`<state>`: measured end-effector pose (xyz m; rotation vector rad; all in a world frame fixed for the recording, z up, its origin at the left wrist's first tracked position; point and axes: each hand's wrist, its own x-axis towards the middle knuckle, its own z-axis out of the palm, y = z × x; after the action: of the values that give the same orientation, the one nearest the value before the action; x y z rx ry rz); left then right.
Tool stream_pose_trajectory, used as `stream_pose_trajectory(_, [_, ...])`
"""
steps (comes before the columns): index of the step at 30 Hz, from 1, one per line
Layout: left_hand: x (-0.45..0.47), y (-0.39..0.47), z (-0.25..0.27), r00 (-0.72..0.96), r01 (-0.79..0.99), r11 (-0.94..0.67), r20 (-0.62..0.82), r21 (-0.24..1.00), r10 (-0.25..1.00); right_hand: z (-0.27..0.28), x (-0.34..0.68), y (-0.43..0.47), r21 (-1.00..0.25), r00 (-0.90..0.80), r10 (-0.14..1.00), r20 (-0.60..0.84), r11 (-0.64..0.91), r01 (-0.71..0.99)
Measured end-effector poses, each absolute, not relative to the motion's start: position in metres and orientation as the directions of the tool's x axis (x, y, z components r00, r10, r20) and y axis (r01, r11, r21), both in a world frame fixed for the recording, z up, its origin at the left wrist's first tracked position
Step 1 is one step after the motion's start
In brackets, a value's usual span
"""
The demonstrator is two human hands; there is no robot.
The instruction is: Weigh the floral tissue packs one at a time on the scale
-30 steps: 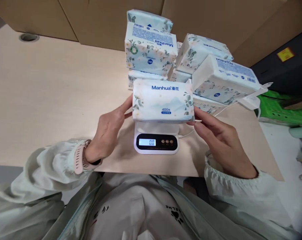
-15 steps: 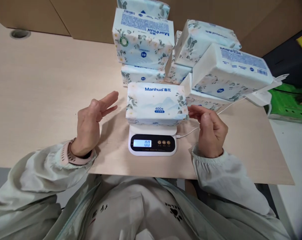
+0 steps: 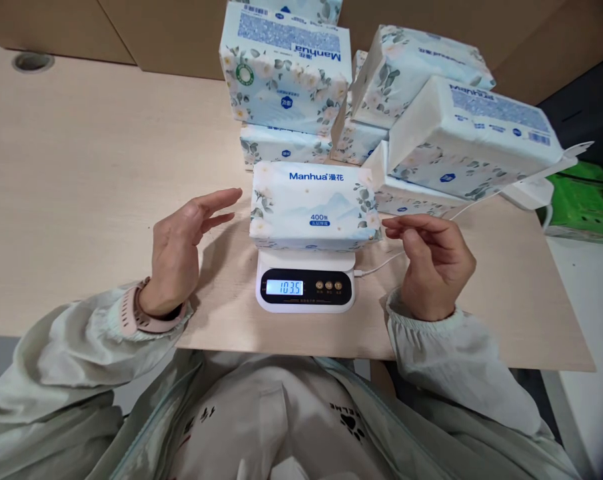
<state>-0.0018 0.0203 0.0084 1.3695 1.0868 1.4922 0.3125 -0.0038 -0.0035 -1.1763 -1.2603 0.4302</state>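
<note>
A white and pale blue pack of tissues with a floral print lies on a white digital kitchen scale, covering most of its platform. The lit display reads about 103.5. To the left of the pack, my left hand is held in the air with its fingers stretched out, apart from the pack. My right hand is just off the pack's right end, its fingers loosely bent and apart, with nothing in them.
Behind the scale several more tissue packs are stacked, some tilted at the right. A white cable runs from the scale toward a power strip. A green crate is at the far right; cardboard stands behind the table.
The scale's display has gone from 0.0 to about 103.5. My right hand has drawn slightly rightward from the pack; my left hand has hardly moved. The view has shifted a little.
</note>
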Motion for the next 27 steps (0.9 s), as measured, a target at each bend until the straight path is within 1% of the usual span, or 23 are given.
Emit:
stream_pose_trajectory(4, [-0.0022, 0.0201, 0.0092, -0.071, -0.008, -0.286, 0.285, 0.958, 0.956, -0.0018, 0.3125, -0.003, -0.852, 0.338, 0.787, 0.515, 0.43, 0.298])
stream_pose_trajectory(9, [-0.0022, 0.0208, 0.0118, -0.061, 0.002, -0.268, 0.267, 0.963, 0.962, -0.0005, 0.3127, -0.002, -0.851, 0.36, 0.777, 0.517, 0.422, 0.312])
stream_pose_trajectory(18, [-0.0022, 0.021, 0.0116, -0.075, 0.027, -0.242, 0.244, 0.97, 0.967, -0.003, 0.3143, -0.0022, -0.831, 0.327, 0.771, 0.546, 0.45, 0.326])
stream_pose_trajectory(23, [-0.0044, 0.021, 0.0094, -0.037, 0.009, -0.281, 0.281, 0.96, 0.959, -0.0018, 0.3145, -0.0053, -0.843, 0.296, 0.806, 0.513, 0.407, 0.352])
stream_pose_trajectory(27, [-0.0033, 0.0202, 0.0104, -0.046, 0.016, -0.292, 0.292, 0.956, 0.955, -0.0012, 0.3159, -0.0061, -0.839, 0.276, 0.81, 0.518, 0.419, 0.346])
